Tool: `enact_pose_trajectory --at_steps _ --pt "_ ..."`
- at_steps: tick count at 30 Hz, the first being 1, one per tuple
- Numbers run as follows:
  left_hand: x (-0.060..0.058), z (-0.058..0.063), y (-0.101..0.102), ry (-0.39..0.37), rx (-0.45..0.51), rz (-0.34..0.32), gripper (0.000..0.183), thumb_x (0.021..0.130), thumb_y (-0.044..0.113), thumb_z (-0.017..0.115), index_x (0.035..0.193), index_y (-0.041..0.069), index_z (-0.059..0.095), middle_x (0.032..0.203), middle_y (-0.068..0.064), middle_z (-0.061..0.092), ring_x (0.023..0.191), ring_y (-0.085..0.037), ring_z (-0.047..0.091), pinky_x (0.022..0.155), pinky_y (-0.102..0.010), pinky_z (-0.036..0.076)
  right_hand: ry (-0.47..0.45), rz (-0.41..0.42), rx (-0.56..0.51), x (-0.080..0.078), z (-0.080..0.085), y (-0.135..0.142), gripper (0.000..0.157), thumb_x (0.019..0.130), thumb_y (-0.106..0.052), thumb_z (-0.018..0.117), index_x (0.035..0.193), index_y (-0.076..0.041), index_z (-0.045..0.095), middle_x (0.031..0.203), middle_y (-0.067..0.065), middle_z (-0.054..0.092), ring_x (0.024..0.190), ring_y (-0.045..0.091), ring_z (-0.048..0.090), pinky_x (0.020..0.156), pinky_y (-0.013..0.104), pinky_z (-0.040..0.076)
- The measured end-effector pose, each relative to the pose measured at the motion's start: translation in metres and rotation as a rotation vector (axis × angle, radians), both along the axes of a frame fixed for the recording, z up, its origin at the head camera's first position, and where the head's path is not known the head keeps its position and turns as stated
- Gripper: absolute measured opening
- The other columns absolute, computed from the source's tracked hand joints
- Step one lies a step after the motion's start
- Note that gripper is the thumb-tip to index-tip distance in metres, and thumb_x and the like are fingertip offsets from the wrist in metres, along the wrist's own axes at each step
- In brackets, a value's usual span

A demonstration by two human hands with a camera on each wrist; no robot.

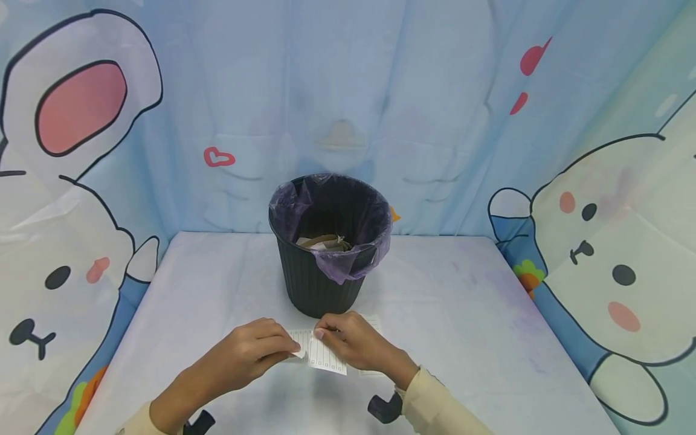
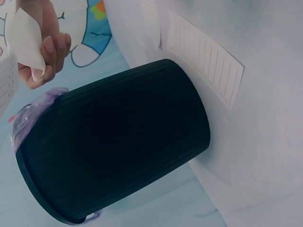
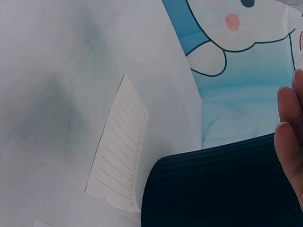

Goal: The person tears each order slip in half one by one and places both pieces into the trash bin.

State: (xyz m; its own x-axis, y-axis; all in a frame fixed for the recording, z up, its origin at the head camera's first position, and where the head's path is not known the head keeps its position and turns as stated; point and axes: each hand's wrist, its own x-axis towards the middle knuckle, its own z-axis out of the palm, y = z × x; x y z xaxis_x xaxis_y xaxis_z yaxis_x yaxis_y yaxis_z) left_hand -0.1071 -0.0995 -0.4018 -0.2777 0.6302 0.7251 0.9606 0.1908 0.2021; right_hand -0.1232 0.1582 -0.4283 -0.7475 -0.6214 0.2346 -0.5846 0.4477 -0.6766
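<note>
Between thumb and fingers, my left hand (image 1: 258, 349) pinches a small white piece of paper (image 1: 298, 353). My right hand (image 1: 356, 339) pinches the top of a lined paper slip (image 1: 328, 357) with small checkboxes along its lower edge. Both hands are close together above the table, in front of the trash bin; I cannot tell whether their papers are joined. In the left wrist view, curled fingers (image 2: 59, 51) hold white paper (image 2: 27, 40). A lined paper sheet (image 2: 208, 57) lies beside the bin's base. The right wrist view shows another lined sheet (image 3: 120, 151) on the table.
The black trash bin (image 1: 318, 278) has a purple liner (image 1: 348, 266) over its rim and scraps of paper and cardboard (image 1: 326, 243) inside. It stands on the white-covered table (image 1: 462, 314). A blue curtain (image 1: 435, 121) with cartoon figures surrounds the table.
</note>
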Motion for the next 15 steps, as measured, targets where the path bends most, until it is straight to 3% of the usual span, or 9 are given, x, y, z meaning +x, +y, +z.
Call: enact_pose_trajectory --at_steps 5,8,15 --pt "0.0004 0.0006 -0.0001 0.011 0.009 -0.007 0.016 0.083 0.009 0.08 0.097 0.012 0.075 0.092 0.005 0.071 0.084 -0.007 0.064 0.082 -0.014 0.054 -0.001 -0.008 0.0 0.0 0.0002 0.0004 0.011 0.1 -0.011 0.061 0.097 -0.006 0.07 0.081 0.002 0.069 0.068 -0.004 0.052 0.062 0.015 0.05" --pt "0.0006 0.0009 -0.0001 0.008 0.008 -0.009 0.026 0.075 0.004 0.083 0.097 0.012 0.075 0.092 0.005 0.071 0.084 -0.007 0.063 0.081 -0.014 0.053 0.005 -0.015 0.006 -0.0001 -0.0003 0.0007 0.011 0.1 -0.011 0.062 0.096 -0.006 0.07 0.081 -0.001 0.068 0.067 -0.003 0.052 0.061 0.015 0.05" --pt "0.0 0.0002 -0.0001 0.005 0.005 -0.007 0.014 0.084 0.01 0.079 0.097 0.012 0.076 0.092 0.005 0.071 0.084 -0.007 0.063 0.08 -0.013 0.053 0.01 -0.016 0.011 -0.0008 -0.0018 0.0007 0.01 0.1 -0.011 0.062 0.096 -0.007 0.07 0.08 -0.001 0.068 0.067 -0.004 0.052 0.06 0.014 0.05"
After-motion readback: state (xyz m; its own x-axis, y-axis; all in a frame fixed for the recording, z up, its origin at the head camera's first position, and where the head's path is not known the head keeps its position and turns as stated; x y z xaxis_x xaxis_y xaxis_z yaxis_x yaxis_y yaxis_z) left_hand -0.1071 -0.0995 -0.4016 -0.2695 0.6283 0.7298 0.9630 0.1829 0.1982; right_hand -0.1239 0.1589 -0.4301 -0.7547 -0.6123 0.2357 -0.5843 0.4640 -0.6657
